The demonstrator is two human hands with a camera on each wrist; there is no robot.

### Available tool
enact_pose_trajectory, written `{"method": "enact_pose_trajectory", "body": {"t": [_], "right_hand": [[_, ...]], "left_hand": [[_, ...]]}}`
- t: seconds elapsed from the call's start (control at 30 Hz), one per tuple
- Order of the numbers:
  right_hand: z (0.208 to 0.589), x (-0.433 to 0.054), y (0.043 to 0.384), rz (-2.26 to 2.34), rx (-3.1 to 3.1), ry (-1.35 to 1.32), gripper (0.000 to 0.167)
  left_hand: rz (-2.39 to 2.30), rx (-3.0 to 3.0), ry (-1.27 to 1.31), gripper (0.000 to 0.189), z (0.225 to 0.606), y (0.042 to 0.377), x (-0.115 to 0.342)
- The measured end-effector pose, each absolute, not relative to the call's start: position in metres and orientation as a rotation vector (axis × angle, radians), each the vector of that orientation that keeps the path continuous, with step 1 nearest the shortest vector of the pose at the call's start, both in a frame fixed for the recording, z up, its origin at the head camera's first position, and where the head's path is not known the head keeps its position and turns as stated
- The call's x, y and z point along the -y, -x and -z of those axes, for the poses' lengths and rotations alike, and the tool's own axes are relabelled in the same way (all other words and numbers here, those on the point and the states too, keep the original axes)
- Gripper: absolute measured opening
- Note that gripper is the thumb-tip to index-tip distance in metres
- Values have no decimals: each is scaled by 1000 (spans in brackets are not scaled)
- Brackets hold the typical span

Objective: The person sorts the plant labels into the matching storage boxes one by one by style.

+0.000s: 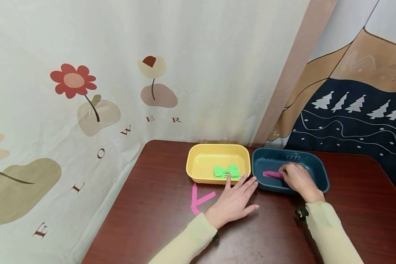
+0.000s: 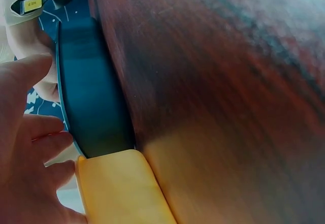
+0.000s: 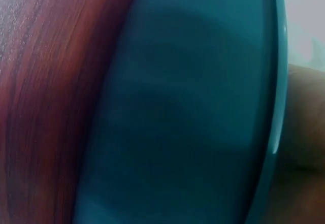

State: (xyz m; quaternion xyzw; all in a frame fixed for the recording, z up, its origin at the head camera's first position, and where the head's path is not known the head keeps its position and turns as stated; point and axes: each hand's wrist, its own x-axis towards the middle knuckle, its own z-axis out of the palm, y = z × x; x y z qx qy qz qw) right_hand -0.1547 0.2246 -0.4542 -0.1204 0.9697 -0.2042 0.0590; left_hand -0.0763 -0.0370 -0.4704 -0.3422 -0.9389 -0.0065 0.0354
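Note:
Inside the dark blue plastic tray (image 1: 290,189), my right hand (image 1: 298,179) pinches the right end of pink strips (image 1: 271,174), which look like paper. In the right wrist view, the tray's outer wall (image 3: 177,107) hides most of that hand. My left hand (image 1: 235,201) has its fingers spread, with the fingertips at the front rims of the yellow tray (image 1: 194,178) and the blue tray. Whether those fingertips touch the rims I cannot tell. Several bright green paper-like pieces (image 1: 226,171) lie in the yellow tray near its front right.
Pink strips (image 1: 194,198) form a branching shape on the brown wooden table (image 1: 145,205), in front of the yellow tray. Both trays stand side by side near the table's back edge. Behind hang a white flower-print curtain (image 1: 217,73) and a dark tree-print cloth (image 1: 349,124).

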Motion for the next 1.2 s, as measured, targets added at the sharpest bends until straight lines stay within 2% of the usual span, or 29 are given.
{"method": "enact_pose_trajectory", "body": {"t": [0.3,0.43,0.77,1.2], "right_hand": [[455,-227,157,587,-2918,375,17],[453,-231,151,589,-2958,357,25],[450,-249,107,685,-3278,404,37],[461,-275,68,691,-3278,214,73]], "left_hand": [[40,2886,1066,73,471,78,37],[61,2877,1080,73,470,78,40],[174,2755,1057,62,460,74,60],[407,2511,913,49,460,73,120]]}}
